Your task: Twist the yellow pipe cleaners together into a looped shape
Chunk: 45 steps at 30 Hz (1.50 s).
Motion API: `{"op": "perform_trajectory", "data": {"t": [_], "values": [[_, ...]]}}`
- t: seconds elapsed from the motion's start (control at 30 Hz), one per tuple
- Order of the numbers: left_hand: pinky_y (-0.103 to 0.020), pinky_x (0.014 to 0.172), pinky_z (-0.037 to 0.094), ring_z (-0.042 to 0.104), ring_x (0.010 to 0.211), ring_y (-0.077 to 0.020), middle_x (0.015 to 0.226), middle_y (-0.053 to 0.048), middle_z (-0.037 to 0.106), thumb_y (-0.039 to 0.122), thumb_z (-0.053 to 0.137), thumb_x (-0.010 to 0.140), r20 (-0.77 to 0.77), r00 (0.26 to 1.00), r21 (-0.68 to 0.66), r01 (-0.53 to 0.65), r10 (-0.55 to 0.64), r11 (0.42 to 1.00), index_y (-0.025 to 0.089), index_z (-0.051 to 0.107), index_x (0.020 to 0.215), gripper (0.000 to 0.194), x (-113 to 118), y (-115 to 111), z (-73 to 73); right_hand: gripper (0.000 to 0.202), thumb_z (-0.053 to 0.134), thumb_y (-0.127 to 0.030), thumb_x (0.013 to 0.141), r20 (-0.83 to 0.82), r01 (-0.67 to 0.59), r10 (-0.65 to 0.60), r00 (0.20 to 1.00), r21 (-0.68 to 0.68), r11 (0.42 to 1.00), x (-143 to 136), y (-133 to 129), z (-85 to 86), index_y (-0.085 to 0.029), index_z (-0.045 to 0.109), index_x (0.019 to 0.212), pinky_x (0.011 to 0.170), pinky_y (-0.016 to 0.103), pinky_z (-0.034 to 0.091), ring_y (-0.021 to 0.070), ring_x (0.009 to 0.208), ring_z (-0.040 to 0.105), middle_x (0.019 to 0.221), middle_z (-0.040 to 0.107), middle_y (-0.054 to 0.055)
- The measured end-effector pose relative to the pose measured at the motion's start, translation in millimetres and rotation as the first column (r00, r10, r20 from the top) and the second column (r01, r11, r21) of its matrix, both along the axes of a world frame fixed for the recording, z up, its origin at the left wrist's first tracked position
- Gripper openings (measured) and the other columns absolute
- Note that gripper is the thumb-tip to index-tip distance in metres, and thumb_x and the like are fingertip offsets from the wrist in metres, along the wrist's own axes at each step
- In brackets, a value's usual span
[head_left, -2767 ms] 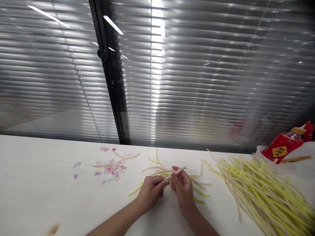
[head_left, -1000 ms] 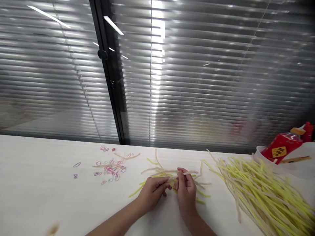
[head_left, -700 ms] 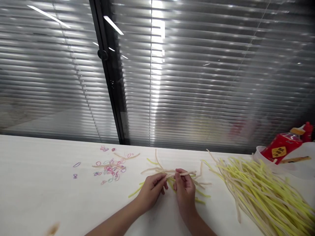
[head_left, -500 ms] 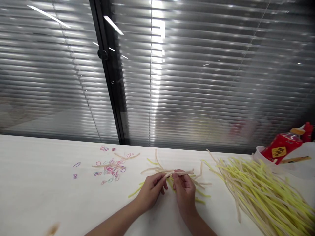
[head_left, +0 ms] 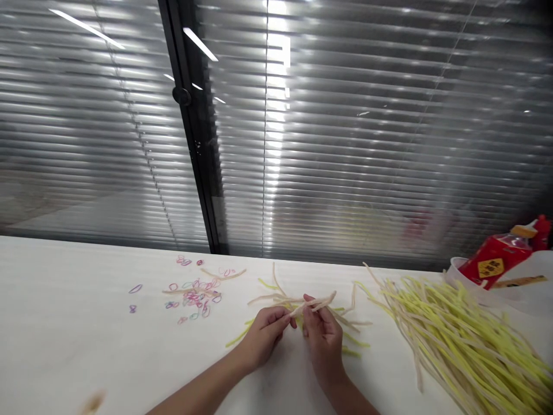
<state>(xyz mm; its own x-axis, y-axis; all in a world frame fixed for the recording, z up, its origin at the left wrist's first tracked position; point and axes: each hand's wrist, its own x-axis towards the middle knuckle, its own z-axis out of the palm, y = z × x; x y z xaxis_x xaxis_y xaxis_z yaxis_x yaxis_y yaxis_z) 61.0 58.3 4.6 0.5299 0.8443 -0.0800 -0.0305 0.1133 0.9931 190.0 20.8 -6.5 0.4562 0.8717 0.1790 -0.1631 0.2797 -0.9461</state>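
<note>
Beige fuzzy strands that look like pipe cleaners stretch between my two hands above the white table. My left hand pinches them at their left part, thumb against the fingers. My right hand grips them further right, with the free ends sticking out past its fingertips, tilted up to the right. Underneath and around both hands lie loose yellow and beige pipe cleaners, partly hidden by the hands. How many strands are in my fingers I cannot tell.
Small coloured rubber bands lie scattered on the white table at left, with a few beige strands. A large heap of yellow and beige pipe cleaners fills the right. Behind it, a red container leans in a clear tub. Window blinds rise behind.
The free right ends of the beige pipe cleaners have tilted upward, and more of the strands shows between my hands. Both hands have stayed almost in place.
</note>
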Motion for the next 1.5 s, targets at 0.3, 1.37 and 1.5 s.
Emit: {"op": "perform_trajectory", "data": {"t": [0.3,1.37,1.5], "values": [[-0.021,0.042,0.028,0.038,0.038,-0.0078,0.04,0.006,0.039,0.039,0.06,0.074,0.147,0.978,-0.108,-0.13,0.145,0.986,0.013,0.056,0.067,0.027,1.9,5.4,2.3,0.027,0.071,-0.039,0.071,-0.007,0.004,-0.004,1.0,0.056,0.998,-0.4,1.4,-4.4,-0.015,0.067,0.082,0.043,0.023,0.041,0.0097,0.048,0.048,0.072,0.063,0.005],[-0.024,0.059,0.043,0.058,0.061,-0.013,0.062,0.0,0.059,0.042,0.06,0.078,0.098,0.956,0.061,-0.283,0.277,0.957,0.015,0.057,0.102,0.036,6.9,3.5,-6.5,0.04,0.05,-0.053,0.085,-0.142,0.092,-0.096,0.985,-0.04,0.995,3.5,8.8,-6.9,-0.021,0.051,0.108,0.04,0.019,0.034,0.005,0.042,0.039,0.076,0.05,-0.004],[-0.025,0.06,0.045,0.059,0.065,-0.0138,0.076,-0.006,0.066,0.041,0.064,0.075,0.113,0.952,0.037,-0.289,0.283,0.957,0.014,0.061,0.097,0.035,6.0,3.1,-3.3,0.043,0.046,-0.051,0.088,-0.06,0.005,-0.008,0.998,-0.036,0.999,0.5,7.1,-11.0,-0.019,0.053,0.116,0.039,0.018,0.031,0.006,0.042,0.034,0.064,0.04,-0.006]]}}
